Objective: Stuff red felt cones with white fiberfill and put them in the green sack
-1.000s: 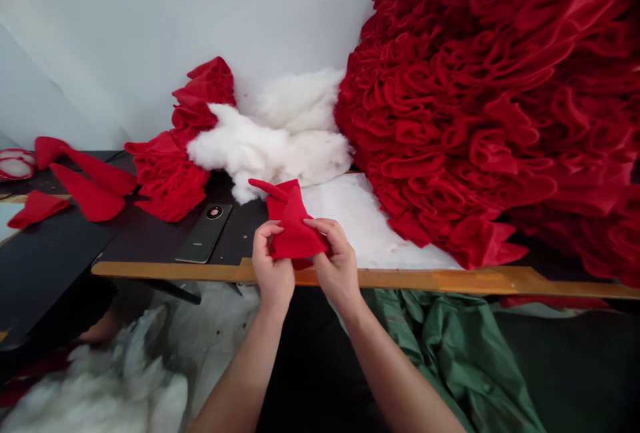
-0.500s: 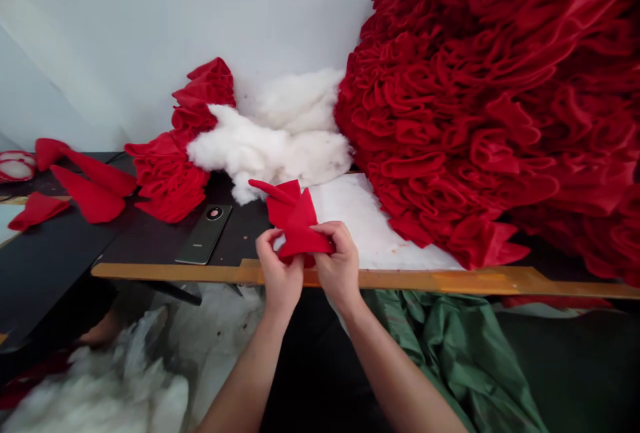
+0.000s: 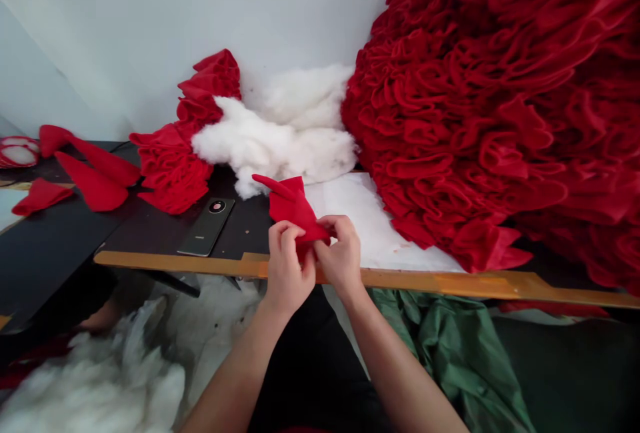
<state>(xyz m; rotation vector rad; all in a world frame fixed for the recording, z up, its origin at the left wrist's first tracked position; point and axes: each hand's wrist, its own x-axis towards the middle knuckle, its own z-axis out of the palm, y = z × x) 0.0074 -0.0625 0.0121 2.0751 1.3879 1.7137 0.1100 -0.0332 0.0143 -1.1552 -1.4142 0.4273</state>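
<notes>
A red felt piece (image 3: pixel 306 221) is pinched between my two hands, just above the table's front edge. My left hand (image 3: pixel 289 265) has its fingers curled over the near left side of the cloth. On the right side, the thumb and fingers of my right hand (image 3: pixel 342 253) press together on the same piece. Its lower part is partly hidden by my fingers. Directly beyond, more red felt (image 3: pixel 287 188) with a narrow pointed strip lies close to white stuffing (image 3: pixel 280 146); where it ends and the held piece begins is hard to tell.
A huge heap of red felt pieces (image 3: pixel 450 120) fills the right. White sheet (image 3: pixel 380 233) lies beside it. To the left are a phone (image 3: pixel 206 228), a red stack (image 3: pixel 175 173) and red cones (image 3: pixel 93 183). Tape covers the table edge (image 3: pixel 165 261); stuffing (image 3: pixel 110 380) and green cloth (image 3: pixel 455 340) sit below.
My left hand has shifted up and right, its fingers now over the front of the red felt. The cone-like point of the held piece has folded down. The view has shifted slightly.
</notes>
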